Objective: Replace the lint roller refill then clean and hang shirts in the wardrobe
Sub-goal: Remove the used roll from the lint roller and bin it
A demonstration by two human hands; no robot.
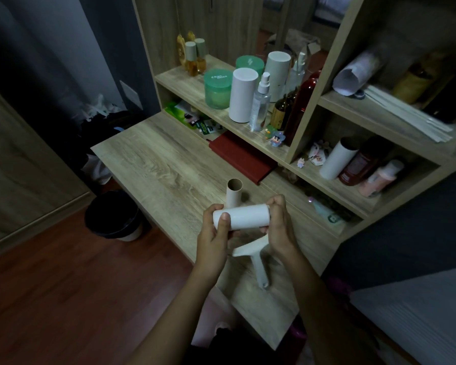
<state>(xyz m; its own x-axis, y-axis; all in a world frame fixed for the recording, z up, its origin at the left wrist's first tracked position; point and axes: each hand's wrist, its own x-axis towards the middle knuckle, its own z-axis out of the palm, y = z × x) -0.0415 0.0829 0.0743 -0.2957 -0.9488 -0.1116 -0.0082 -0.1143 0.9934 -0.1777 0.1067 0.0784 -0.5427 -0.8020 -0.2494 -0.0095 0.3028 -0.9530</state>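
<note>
We held the refill [244, 216] in the air over the near part of the bench [153, 164], in front of our chest, with a hand at each end. Our left hand [213, 241] had its grip clamped on the left end, the thumb lying across the front of the white paper. Our right hand [279, 227] had its grip curled round the right end, where the frame of the lint roller [248, 251] met it. We could not tell whether the refill was fully home on the spindle, because the right hand hid that joint.

We judged the step to be seating the new refill. To do it well, we needed to keep the refill in line with the spindle and steady the frame with the right hand. The left hand would then push along the axis rather than squeeze, so that the paper did not crush or peel. A slight turn while pushing would probably help it slide.

The refill's long axis ran across us from left to right, nearly level and a little higher at the right end. The handle [259, 270] hung below it, pointing down and back towards us. The bare cardboard tube [234, 193] stood upright on the bench just behind the refill.
</note>
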